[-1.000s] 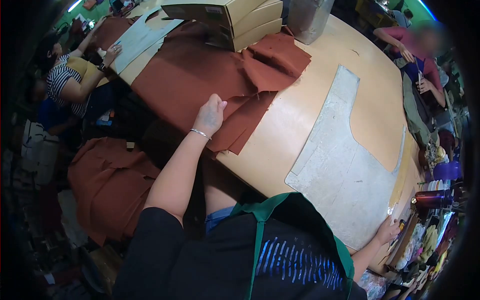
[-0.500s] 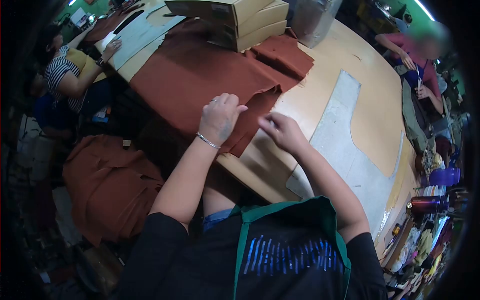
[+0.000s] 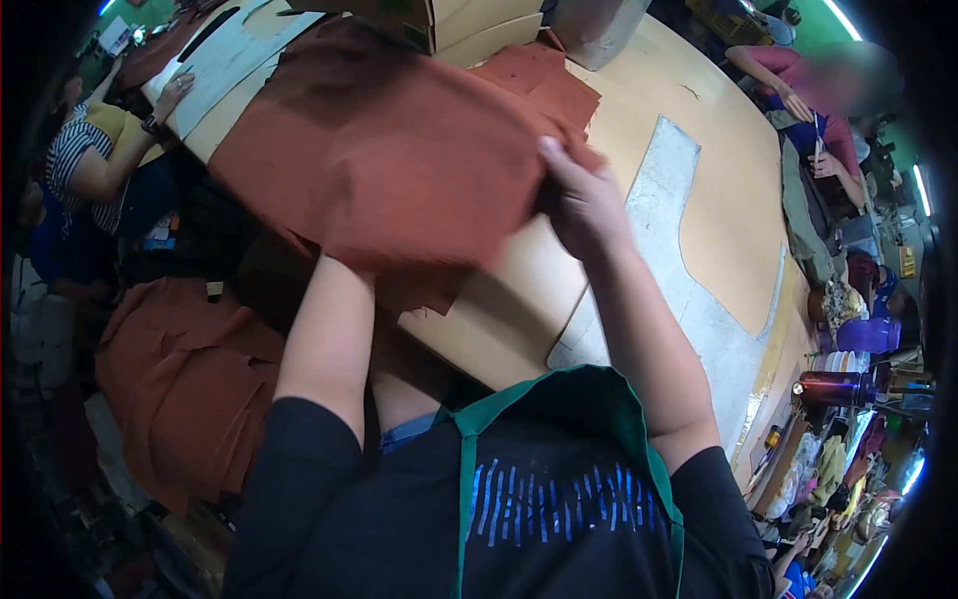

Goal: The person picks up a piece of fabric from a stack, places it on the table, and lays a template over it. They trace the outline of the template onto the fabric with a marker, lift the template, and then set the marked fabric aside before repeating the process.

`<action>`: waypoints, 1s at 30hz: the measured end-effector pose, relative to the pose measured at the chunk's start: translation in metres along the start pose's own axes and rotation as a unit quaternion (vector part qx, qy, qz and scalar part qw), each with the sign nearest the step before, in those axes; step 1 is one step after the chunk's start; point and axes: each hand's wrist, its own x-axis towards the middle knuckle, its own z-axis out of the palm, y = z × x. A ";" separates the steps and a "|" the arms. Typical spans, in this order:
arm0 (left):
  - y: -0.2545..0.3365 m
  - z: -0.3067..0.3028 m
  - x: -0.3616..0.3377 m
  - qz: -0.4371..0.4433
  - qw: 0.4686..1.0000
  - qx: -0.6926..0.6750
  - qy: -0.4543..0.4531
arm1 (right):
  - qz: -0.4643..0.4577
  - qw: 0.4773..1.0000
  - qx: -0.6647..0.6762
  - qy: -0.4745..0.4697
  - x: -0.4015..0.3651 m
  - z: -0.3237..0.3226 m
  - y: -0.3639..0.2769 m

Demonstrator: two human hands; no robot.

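Observation:
A rust-brown piece of fabric [image 3: 429,170] is lifted off the table, blurred by motion. My right hand [image 3: 586,205] grips its right edge, thumb on top and fingers underneath. My left forearm reaches under the near side of the piece, and the cloth hides that hand. More rust-brown fabric [image 3: 264,130] lies spread on the table beneath and beyond it. Right of my right hand lies a large grey-white pattern template [image 3: 654,190] with a curved cutout.
Cardboard boxes [image 3: 484,25] stand on the far side of the table [image 3: 738,190]. A heap of rust-brown pieces [image 3: 190,389] sits low at my left. One person [image 3: 90,150] works at the left; another [image 3: 833,130] holds scissors at the right. A purple container [image 3: 868,334] is at the right.
My hands were bare above the fabric; now my right hand grips a raised piece and my left hand is under it. The piece has come up off the table.

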 end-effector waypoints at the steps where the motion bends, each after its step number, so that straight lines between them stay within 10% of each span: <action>1: -0.002 -0.004 0.009 -0.018 1.000 0.015 0.002 | -0.012 0.999 -0.027 0.014 -0.010 -0.016 -0.019; 9: -0.030 0.016 0.051 -0.064 0.997 0.028 -0.035 | -0.267 0.941 -0.103 0.180 -0.194 -0.268 -0.136; 12: -0.022 0.015 0.049 -0.055 0.995 0.075 -0.034 | -0.280 0.922 -0.145 0.226 -0.261 -0.257 -0.153; 15: -0.032 0.030 0.050 0.012 0.992 0.116 0.045 | -0.176 0.872 -0.071 0.451 -0.305 -0.239 -0.158; 19: 0.009 0.029 0.000 0.244 0.957 -0.071 0.138 | -0.149 0.896 -0.041 0.415 -0.367 -0.278 -0.133; 20: 0.040 0.011 -0.037 0.310 0.941 -0.105 0.087 | -0.097 0.862 -0.230 0.441 -0.385 -0.288 -0.129; 22: 0.057 0.024 -0.075 0.314 0.922 -0.207 -0.091 | -0.047 0.886 -0.169 0.430 -0.413 -0.316 -0.118; 24: 0.079 0.025 -0.131 0.356 0.911 -0.207 -0.020 | 0.089 0.806 -0.308 0.497 -0.422 -0.331 -0.114; 30: 0.094 0.029 -0.146 0.350 0.913 -0.211 -0.011 | 0.084 0.824 -0.376 0.416 -0.398 -0.278 -0.124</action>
